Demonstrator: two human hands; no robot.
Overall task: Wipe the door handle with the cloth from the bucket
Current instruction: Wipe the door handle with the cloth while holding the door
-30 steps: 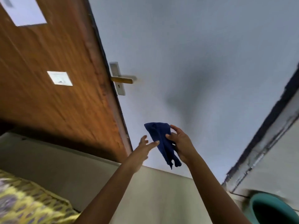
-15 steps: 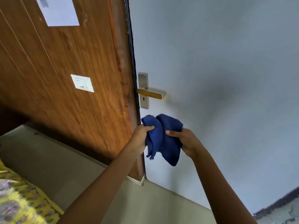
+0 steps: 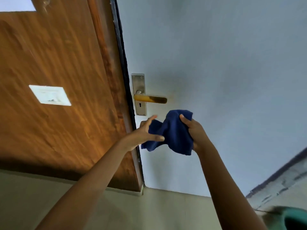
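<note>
Loosening since half a second ago: left hand point(image 3: 142, 133), earlier pinching the cloth point(image 3: 172, 133), now spread, thumb and fingers barely touching its left fold. Right hand point(image 3: 194, 130) closed around the cloth's right side. Cloth bunched, just below the handle point(image 3: 150, 99), not touching. Bucket point(image 3: 292, 219) near right. Judgement: right hand likely wipes alone.

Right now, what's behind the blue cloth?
Behind the blue cloth is the pale door. The right hand grips it; its fingers are hidden behind the cloth. The handle above is uncovered.
</note>
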